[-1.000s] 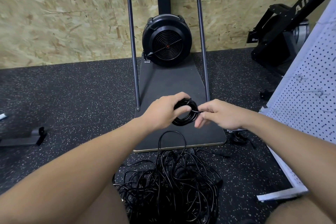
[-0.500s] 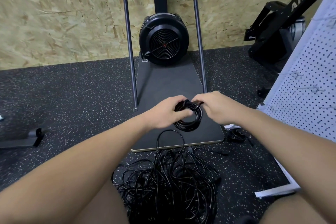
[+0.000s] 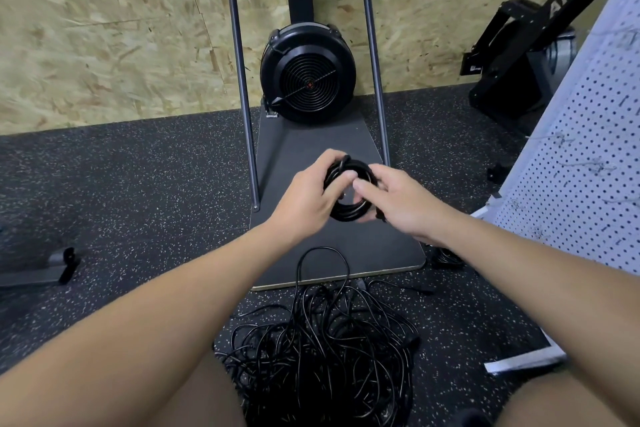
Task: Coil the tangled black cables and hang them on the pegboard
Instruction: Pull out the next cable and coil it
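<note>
A small coil of black cable [image 3: 349,210] hangs in the air in front of me, above a dark board. My left hand [image 3: 306,199] grips the coil's left side with curled fingers. My right hand [image 3: 398,199] holds its right side, thumb and fingers reaching into the ring. Below, between my knees, a big tangled pile of black cables [image 3: 322,354] lies on the floor. The white pegboard [image 3: 581,156] leans at the right with several metal hooks on it.
A black fan machine [image 3: 308,73] with two metal poles stands on a dark board [image 3: 381,246] against the chipboard wall. Another small cable bundle [image 3: 445,256] lies by the pegboard's foot. A black exercise machine [image 3: 519,55] sits at the far right.
My right hand moved from the coil's top edge down onto its right side and into the ring. The coil stays between both hands.
</note>
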`<control>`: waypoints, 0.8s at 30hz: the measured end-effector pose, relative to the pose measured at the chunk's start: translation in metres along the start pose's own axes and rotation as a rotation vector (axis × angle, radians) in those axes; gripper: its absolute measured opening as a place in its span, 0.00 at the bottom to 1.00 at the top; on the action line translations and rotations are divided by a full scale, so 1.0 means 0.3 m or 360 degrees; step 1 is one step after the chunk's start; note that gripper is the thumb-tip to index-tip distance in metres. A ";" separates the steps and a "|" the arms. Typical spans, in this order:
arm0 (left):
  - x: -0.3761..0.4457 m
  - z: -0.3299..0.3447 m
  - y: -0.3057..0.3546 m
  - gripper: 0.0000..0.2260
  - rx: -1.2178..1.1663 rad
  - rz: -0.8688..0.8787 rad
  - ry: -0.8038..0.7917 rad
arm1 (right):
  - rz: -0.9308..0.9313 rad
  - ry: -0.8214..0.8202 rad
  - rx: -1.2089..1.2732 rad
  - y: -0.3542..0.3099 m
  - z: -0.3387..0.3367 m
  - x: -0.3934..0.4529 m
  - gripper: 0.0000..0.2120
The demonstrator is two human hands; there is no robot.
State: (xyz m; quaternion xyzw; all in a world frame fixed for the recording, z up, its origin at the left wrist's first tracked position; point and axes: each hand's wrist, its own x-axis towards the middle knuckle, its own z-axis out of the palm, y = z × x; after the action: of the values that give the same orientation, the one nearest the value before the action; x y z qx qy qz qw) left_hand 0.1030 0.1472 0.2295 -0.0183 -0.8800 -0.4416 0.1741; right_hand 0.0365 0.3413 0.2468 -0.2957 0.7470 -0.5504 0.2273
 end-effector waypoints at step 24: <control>0.237 0.357 0.050 0.08 -0.0747 -0.0273 -0.0164 | 0.0156 0.0834 0.0048 0.164 -0.333 0.076 0.29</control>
State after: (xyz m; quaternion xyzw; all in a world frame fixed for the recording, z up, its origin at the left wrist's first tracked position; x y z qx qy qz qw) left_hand 0.0081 0.2316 0.2052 -0.0059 -0.7593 -0.6455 0.0819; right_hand -0.0559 0.4051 0.2285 -0.1033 0.7855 -0.6075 0.0568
